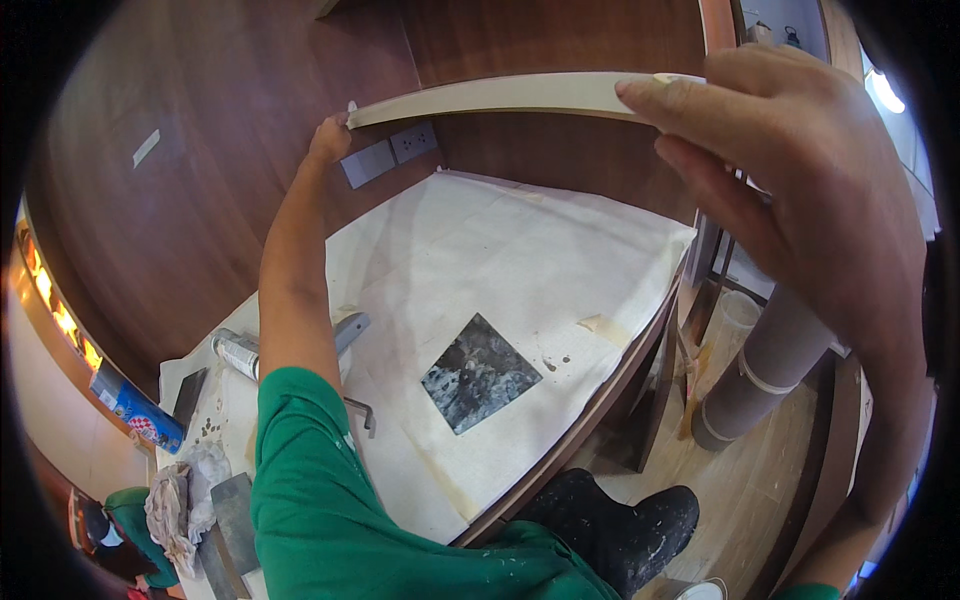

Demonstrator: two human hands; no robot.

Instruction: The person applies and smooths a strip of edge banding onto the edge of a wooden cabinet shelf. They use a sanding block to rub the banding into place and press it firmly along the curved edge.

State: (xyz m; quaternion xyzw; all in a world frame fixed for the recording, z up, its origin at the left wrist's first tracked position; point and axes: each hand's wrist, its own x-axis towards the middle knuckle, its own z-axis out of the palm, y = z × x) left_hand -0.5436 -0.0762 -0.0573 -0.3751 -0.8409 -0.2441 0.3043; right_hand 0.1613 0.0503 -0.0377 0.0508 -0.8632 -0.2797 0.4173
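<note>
A long white strip spans horizontally against the wooden panelling. My left hand has closed fingers gripping its far left end, just above two wall plates. My right hand is large and near the camera at upper right, with the index fingertip on the strip's right part and the fingers around its edge. Below, a paper-covered platform bears a dark mottled square, a metal bent tool and a tube partly behind my left arm.
A blue can, crumpled rags and grey plates lie at the left. A co-worker in green is at lower left. Long grey rolls and a translucent container stand beside the platform at right, near my dark-clad leg.
</note>
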